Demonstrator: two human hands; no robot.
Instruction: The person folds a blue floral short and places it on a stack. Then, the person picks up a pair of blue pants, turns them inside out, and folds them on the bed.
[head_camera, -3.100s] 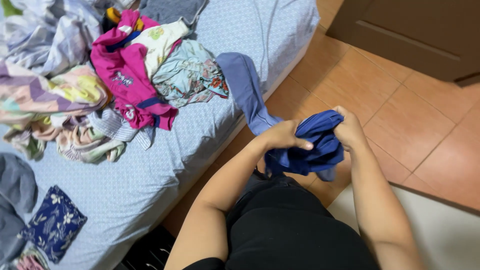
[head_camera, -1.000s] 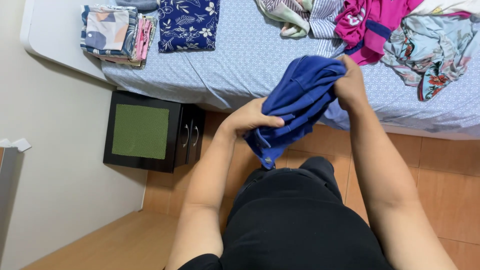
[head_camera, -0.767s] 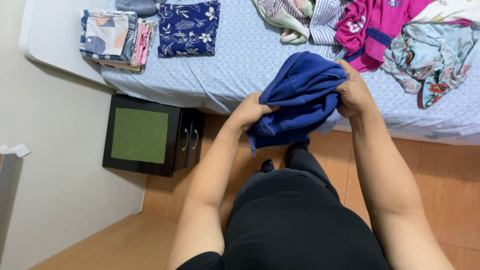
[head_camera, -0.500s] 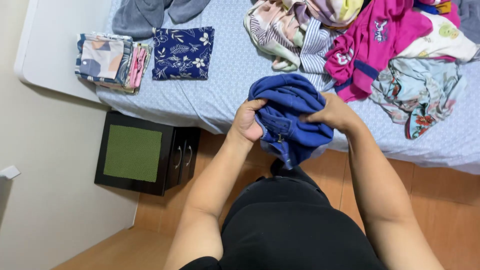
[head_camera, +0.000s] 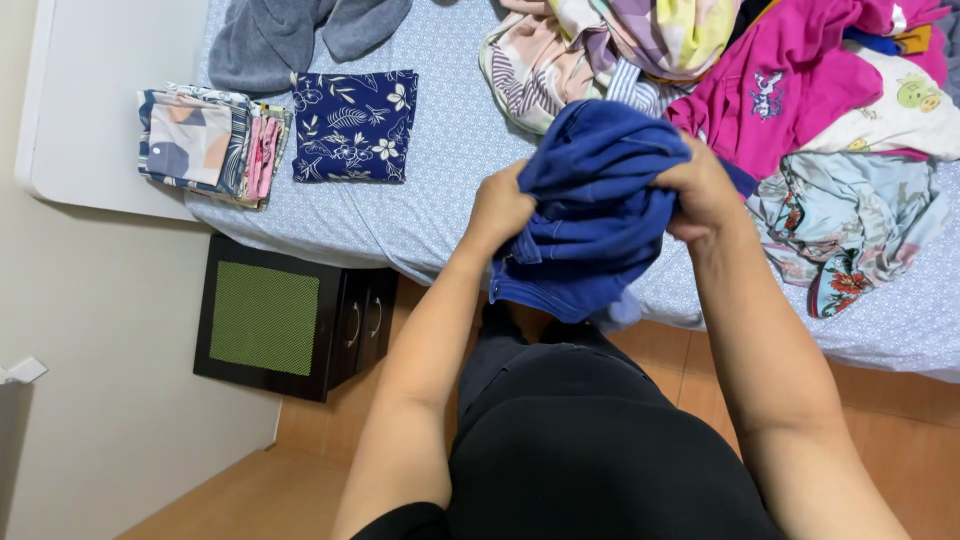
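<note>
Both hands clamp a bunched blue garment (head_camera: 595, 215), held in the air over the bed's (head_camera: 450, 190) near edge, in front of the torso. The left hand (head_camera: 500, 208) grips its left side with fingers curled into the folds; the right hand (head_camera: 700, 190) closes over the upper right part, thumb and fingers pinching cloth. The garment is a thick woven cotton, maybe denim-like, royal blue, with stitched seams and a hem hanging loose at the bottom. It is crumpled into a rounded wad with deep creases.

The bed has a pale blue sheet with a fine dotted print, slightly wrinkled. On its left end lies a folded navy cloth (head_camera: 355, 125) with a white floral print, square and flat. Just beside it, further left, is a stack (head_camera: 205, 145) of folded patterned pieces, with pink edges showing. Above those, a grey soft knit (head_camera: 280, 35) is partly cut off by the frame edge.

At right is an unsorted pile (head_camera: 800, 90): a magenta top with a small printed figure, a cream piece, striped and pastel fabric, and a light teal floral cloth that sits nearest the right hand. All of it is limp and tangled.

Below the bed edge stands a black cabinet (head_camera: 290, 320), boxy, with a green mesh panel on top and ring handles on the front. The floor (head_camera: 250, 490) is smooth tan tile. The person wears black trousers.
</note>
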